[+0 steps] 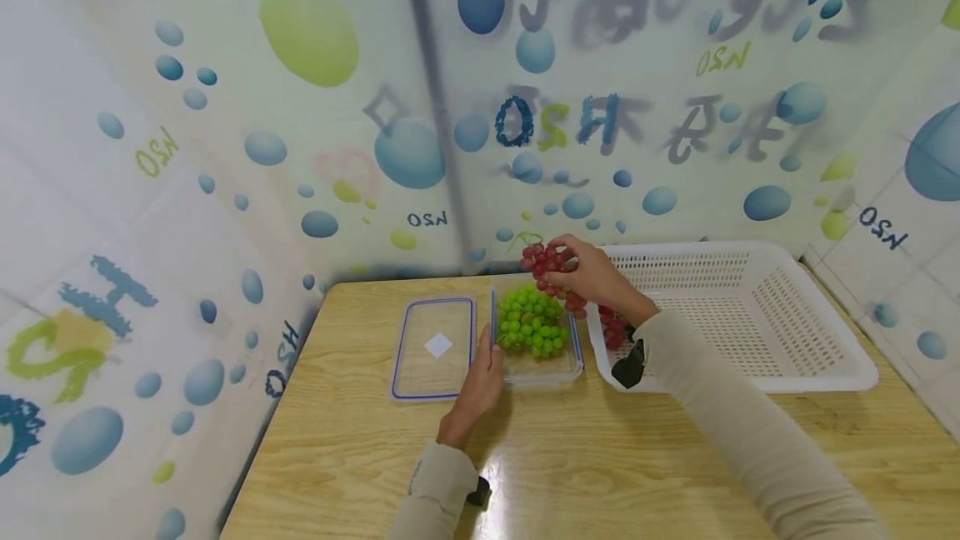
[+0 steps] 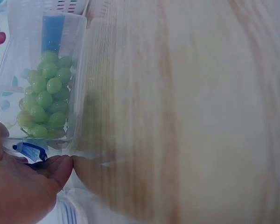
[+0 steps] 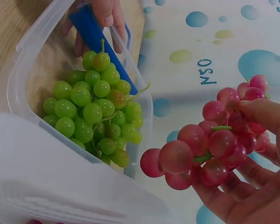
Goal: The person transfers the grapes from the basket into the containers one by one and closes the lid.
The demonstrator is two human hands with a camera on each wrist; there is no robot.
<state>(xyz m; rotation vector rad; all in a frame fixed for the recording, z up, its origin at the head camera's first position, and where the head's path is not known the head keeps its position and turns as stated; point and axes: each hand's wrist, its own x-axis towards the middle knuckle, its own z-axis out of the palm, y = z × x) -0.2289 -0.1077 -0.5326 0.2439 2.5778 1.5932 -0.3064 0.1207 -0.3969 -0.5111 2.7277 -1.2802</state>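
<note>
My right hand [image 1: 592, 277] holds a bunch of red grapes [image 3: 205, 140] above the back right of a clear plastic food container [image 1: 551, 373]. The bunch rests along the fingers, with the thumb over its stem end. Inside the container lies a bunch of green grapes [image 1: 531, 322]. My left hand [image 1: 483, 377] grips the container's left side, its fingers and thumb about the wall by a blue latch flap [image 3: 100, 46]. In the left wrist view the thumb is beside a blue-edged latch [image 2: 30, 151].
Left of the container a clear lid with a blue seal [image 1: 435, 350] lies flat on the wooden table [image 1: 555, 457]. A white perforated basket [image 1: 750, 340] stands at the right, with more red grapes [image 1: 613, 327] at its left end. A patterned wall [image 1: 375, 248] rises behind.
</note>
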